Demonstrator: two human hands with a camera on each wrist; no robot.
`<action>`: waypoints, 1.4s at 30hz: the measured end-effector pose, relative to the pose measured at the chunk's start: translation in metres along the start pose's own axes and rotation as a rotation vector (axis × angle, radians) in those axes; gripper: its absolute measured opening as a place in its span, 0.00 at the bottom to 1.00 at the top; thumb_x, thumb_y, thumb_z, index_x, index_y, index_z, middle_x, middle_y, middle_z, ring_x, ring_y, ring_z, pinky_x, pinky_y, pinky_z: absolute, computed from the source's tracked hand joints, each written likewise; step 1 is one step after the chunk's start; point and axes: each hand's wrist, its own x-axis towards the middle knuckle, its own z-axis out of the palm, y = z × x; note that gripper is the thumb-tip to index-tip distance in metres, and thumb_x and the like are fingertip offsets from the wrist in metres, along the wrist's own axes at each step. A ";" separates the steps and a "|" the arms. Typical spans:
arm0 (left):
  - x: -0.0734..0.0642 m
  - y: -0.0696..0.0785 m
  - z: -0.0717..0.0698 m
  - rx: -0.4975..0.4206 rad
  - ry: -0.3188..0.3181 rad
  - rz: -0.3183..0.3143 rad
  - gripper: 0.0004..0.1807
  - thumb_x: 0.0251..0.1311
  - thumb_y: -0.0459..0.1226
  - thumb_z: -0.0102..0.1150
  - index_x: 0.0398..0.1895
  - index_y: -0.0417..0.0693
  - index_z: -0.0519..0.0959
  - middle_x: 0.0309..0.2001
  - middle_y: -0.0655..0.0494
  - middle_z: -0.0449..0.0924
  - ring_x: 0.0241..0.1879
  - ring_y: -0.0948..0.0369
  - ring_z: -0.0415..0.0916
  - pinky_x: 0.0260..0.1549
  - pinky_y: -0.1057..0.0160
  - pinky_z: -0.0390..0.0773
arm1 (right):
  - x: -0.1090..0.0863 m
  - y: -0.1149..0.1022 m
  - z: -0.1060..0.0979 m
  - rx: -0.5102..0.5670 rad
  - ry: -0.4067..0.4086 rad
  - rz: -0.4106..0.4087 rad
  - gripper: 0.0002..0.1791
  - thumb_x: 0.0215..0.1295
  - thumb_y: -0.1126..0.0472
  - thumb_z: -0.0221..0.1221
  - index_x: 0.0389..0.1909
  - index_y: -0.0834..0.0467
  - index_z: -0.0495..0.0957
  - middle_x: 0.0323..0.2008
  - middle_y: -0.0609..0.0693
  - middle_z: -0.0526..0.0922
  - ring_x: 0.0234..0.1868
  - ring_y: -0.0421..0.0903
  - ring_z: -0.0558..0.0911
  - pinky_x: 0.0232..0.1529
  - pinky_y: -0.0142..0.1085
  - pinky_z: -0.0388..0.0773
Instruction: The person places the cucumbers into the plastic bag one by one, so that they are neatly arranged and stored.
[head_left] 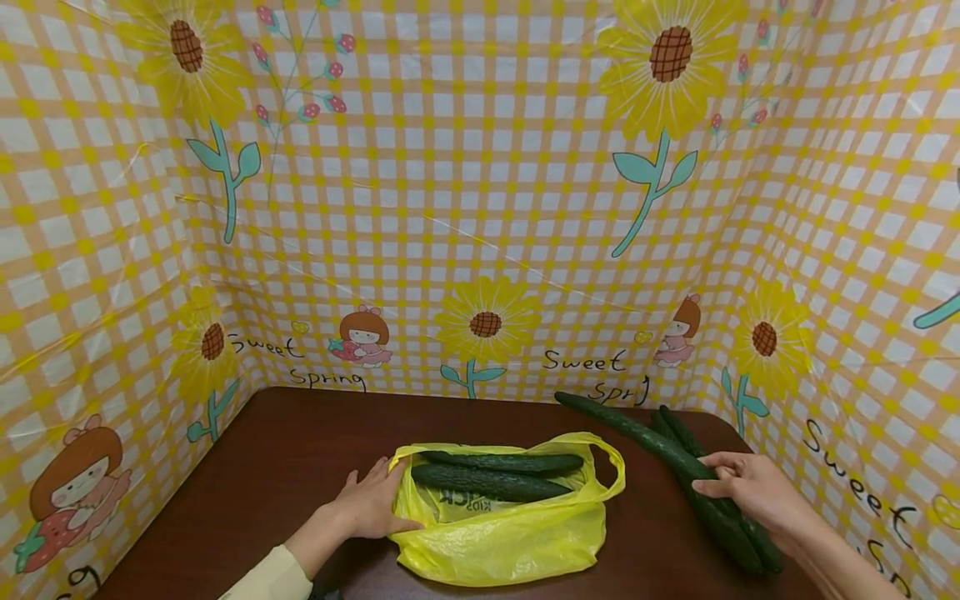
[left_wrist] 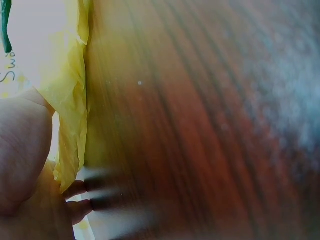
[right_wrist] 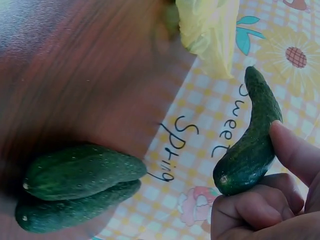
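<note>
1. Two long, dark-green, bumpy-skinned cucumbers (head_left: 487,482) lie side by side inside the crinkled yellow plastic bag (head_left: 517,550), which sits mouth-up on the dark red-brown table (head_left: 315,446)
2. Three are outside it: one slightly curved dark-green cucumber (head_left: 660,446) in the right hand (head_left: 742,487), and two thicker-looking dark-green cucumbers (right_wrist: 82,172) lying together on the table, right of the bag
3. The work looks part-way through, by my judgement; if it is bagging, two are in and three remain
4. The right hand pinches its cucumber between thumb and curled fingers, seemingly raised above the pair; that forearm reaches in from the lower right
5. The left hand (head_left: 371,504) is spread wide at the bag's left end, thumb and fingers apart and touching its rim; the forearm, in a pale cream sleeve (head_left: 270,577), comes from the lower left
</note>
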 end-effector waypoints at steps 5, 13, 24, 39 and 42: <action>-0.004 0.005 -0.004 -0.002 -0.013 -0.010 0.61 0.51 0.70 0.63 0.81 0.49 0.52 0.79 0.42 0.53 0.80 0.45 0.46 0.68 0.26 0.44 | -0.001 -0.007 0.000 0.000 -0.012 -0.037 0.35 0.70 0.49 0.62 0.66 0.72 0.69 0.69 0.78 0.62 0.67 0.75 0.65 0.53 0.55 0.77; -0.004 0.005 -0.003 0.002 -0.010 0.000 0.62 0.50 0.71 0.63 0.81 0.50 0.51 0.79 0.40 0.52 0.79 0.44 0.45 0.68 0.25 0.43 | 0.001 -0.017 0.000 -0.007 -0.053 -0.109 0.33 0.66 0.52 0.66 0.63 0.71 0.72 0.56 0.73 0.76 0.57 0.66 0.77 0.51 0.51 0.78; -0.006 0.008 -0.006 0.009 -0.006 -0.001 0.61 0.52 0.69 0.65 0.81 0.48 0.51 0.78 0.40 0.53 0.79 0.44 0.47 0.68 0.26 0.45 | 0.005 -0.034 0.011 0.036 -0.173 -0.267 0.29 0.65 0.60 0.66 0.61 0.74 0.73 0.19 0.55 0.67 0.18 0.51 0.62 0.33 0.38 0.72; 0.001 -0.001 0.001 -0.001 0.003 0.003 0.63 0.50 0.73 0.62 0.81 0.49 0.51 0.79 0.41 0.51 0.80 0.44 0.46 0.68 0.25 0.43 | 0.018 -0.062 0.036 0.080 -0.319 -0.359 0.22 0.63 0.65 0.66 0.55 0.72 0.77 0.18 0.45 0.51 0.19 0.45 0.48 0.34 0.33 0.70; 0.001 -0.001 0.001 -0.006 0.006 0.007 0.63 0.50 0.72 0.62 0.81 0.49 0.51 0.79 0.40 0.51 0.80 0.44 0.46 0.68 0.25 0.43 | 0.022 -0.069 0.045 0.095 -0.335 -0.368 0.22 0.63 0.66 0.66 0.56 0.72 0.76 0.17 0.44 0.50 0.18 0.44 0.48 0.42 0.36 0.78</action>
